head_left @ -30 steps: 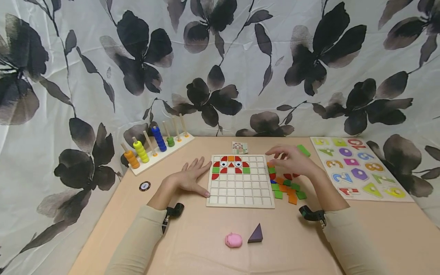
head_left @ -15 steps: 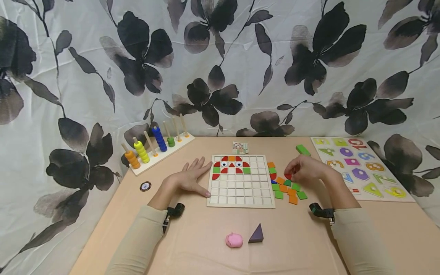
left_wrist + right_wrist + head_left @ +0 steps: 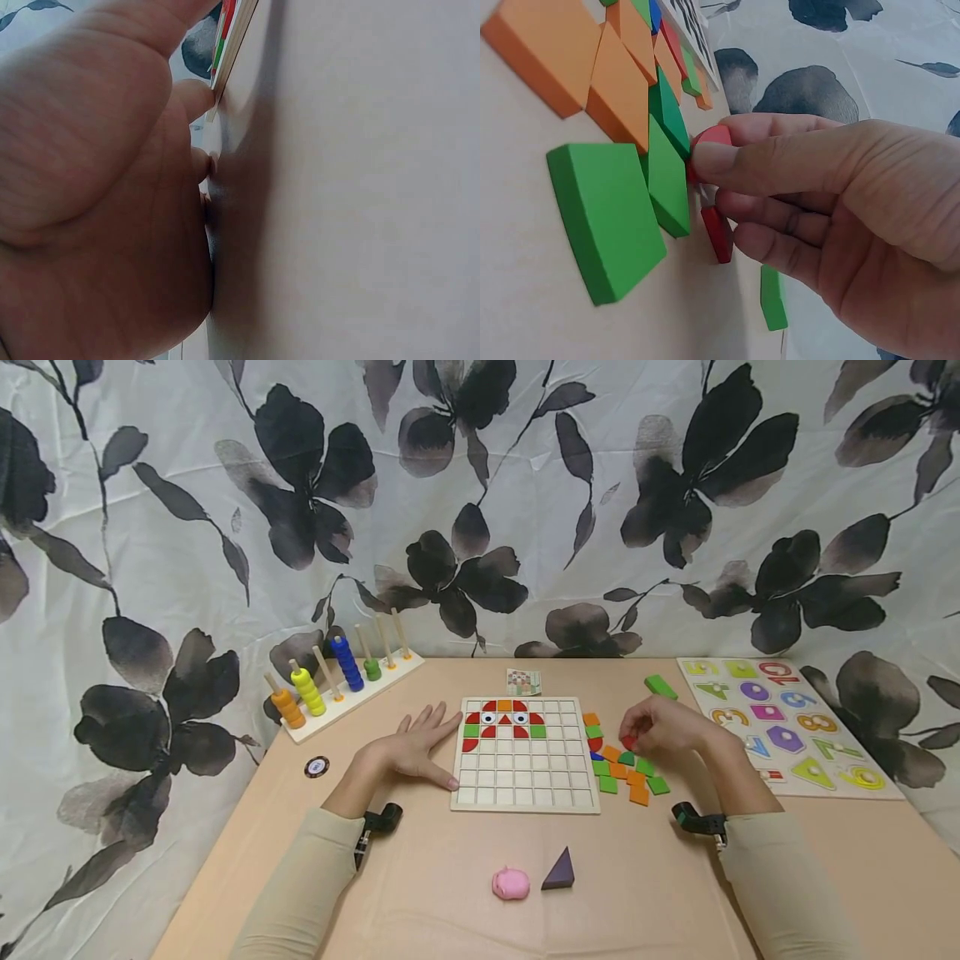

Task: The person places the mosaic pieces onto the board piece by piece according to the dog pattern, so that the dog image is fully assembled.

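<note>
My left hand (image 3: pixel 405 752) rests flat with spread fingers on the table, its thumb and fingertips against the left edge of a white grid board (image 3: pixel 517 781). Red, green and orange tiles fill part of the board's upper left, with two eye tiles among them. Right of the board, my right hand (image 3: pixel 667 728) pinches a red rounded tile (image 3: pixel 718 136) between thumb and fingers. A second red tile (image 3: pixel 718 235) lies just below those fingers in the right wrist view. Close by are loose green tiles (image 3: pixel 607 217) and orange tiles (image 3: pixel 619 90).
A small pattern card (image 3: pixel 523 682) lies behind the board. At the back left stands a peg stacker (image 3: pixel 352 695) with coloured rings, near a round chip (image 3: pixel 317 767). A number puzzle (image 3: pixel 787 727) lies right. In front are a pink pig figure (image 3: pixel 511 883) and a purple triangular block (image 3: pixel 558 870).
My right hand has moved right, from the board's right edge to the red tiles, and now pinches one. My left hand has stayed in place.
</note>
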{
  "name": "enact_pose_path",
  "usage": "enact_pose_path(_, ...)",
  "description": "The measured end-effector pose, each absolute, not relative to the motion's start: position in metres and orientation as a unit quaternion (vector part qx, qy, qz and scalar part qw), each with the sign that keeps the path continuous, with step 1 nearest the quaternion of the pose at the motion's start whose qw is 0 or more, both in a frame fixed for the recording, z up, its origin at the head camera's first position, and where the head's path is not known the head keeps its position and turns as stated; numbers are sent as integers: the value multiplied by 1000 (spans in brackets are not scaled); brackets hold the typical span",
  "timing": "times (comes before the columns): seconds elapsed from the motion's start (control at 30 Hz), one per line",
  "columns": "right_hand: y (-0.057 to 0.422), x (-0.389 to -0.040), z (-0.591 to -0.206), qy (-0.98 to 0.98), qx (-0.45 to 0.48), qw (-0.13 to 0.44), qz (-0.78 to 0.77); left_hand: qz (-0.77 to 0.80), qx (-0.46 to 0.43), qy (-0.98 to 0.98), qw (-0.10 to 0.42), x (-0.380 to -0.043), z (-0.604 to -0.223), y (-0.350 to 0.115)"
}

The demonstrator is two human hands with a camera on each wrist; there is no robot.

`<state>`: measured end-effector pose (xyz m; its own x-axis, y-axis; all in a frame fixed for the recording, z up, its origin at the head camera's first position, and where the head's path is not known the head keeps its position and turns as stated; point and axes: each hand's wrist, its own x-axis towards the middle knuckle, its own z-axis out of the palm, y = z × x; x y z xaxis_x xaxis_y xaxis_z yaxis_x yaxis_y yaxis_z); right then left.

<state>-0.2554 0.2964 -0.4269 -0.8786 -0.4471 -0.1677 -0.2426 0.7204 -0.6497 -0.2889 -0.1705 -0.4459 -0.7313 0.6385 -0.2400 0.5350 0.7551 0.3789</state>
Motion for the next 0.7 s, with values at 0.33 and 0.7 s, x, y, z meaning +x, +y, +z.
enact_pose_path(0.33, 284, -258, -419, 902, -173, 85, -386, 136, 318, 921, 180, -290, -447, -169)
enact_pose_path(0.7, 208, -272, -408, 847, -254, 27, -466, 134, 316, 922, 182, -288, -445, -168)
